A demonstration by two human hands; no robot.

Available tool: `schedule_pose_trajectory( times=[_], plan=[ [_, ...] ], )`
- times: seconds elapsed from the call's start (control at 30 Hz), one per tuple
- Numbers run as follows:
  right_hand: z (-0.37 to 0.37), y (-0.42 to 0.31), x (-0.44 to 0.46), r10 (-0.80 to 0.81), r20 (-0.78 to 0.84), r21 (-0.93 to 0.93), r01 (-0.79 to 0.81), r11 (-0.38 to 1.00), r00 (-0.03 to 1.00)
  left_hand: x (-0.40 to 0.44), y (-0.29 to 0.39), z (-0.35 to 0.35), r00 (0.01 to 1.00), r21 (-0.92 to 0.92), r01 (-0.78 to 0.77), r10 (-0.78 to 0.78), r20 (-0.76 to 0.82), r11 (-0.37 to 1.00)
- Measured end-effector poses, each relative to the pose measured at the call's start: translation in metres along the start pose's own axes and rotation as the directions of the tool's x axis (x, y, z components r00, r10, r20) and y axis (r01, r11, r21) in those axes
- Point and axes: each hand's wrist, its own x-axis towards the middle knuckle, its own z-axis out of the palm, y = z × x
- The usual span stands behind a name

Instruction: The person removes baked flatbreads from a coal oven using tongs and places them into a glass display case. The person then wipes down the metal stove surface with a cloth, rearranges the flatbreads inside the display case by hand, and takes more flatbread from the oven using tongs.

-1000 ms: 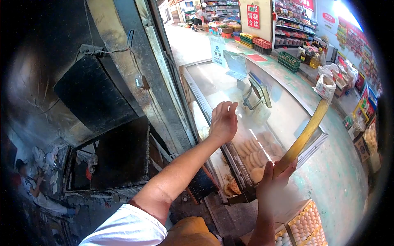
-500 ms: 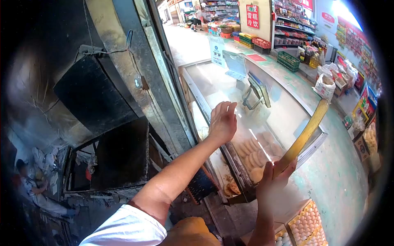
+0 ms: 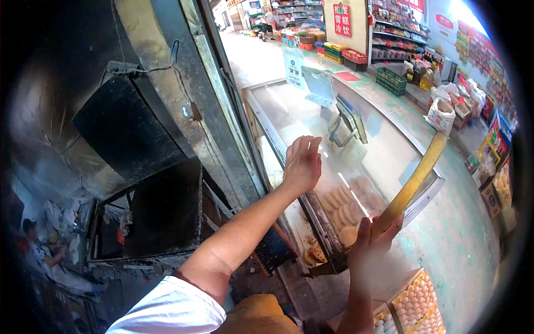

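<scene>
My left hand (image 3: 303, 164) is over the near side of a glass-topped display case (image 3: 389, 119), fingers stretched out and holding nothing. I cannot tell whether it touches the glass. My right hand (image 3: 378, 236), closed, grips the lower end of a long, flat, slightly curved yellowish strip (image 3: 414, 181). That strip slants up and to the right across the case's corner; its material is unclear. Under the glass lie several pale, flat, bread-like pieces (image 3: 345, 206). A blur covers part of my right wrist.
A tablet-like screen on a stand (image 3: 351, 119) and a sign card (image 3: 295, 69) stand on the case. Egg trays (image 3: 417, 300) are at the lower right. To the left are a blackened metal box (image 3: 161, 217) and a seated person (image 3: 55, 261). Shop shelves (image 3: 397, 42) lie beyond.
Almost nothing differs. Both hands keep their places, and the strip stays in my right hand.
</scene>
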Motion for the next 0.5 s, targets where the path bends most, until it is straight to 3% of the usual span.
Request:
schedule_pose_trajectory(
  times=[0.13,0.5],
  plan=[
    [-0.0021,-0.0059,0.0004,0.081,0.015,0.066,-0.082,0.994,0.997,0.0005,-0.0004,0.0021,1.0,0.01,-0.005,0.005,0.031,1.0],
    [-0.0014,-0.0044,0.0001,0.104,0.021,0.051,-0.105,0.993,0.994,0.0013,0.0021,-0.0008,0.999,0.013,0.01,-0.011,0.041,1.0]
  ],
)
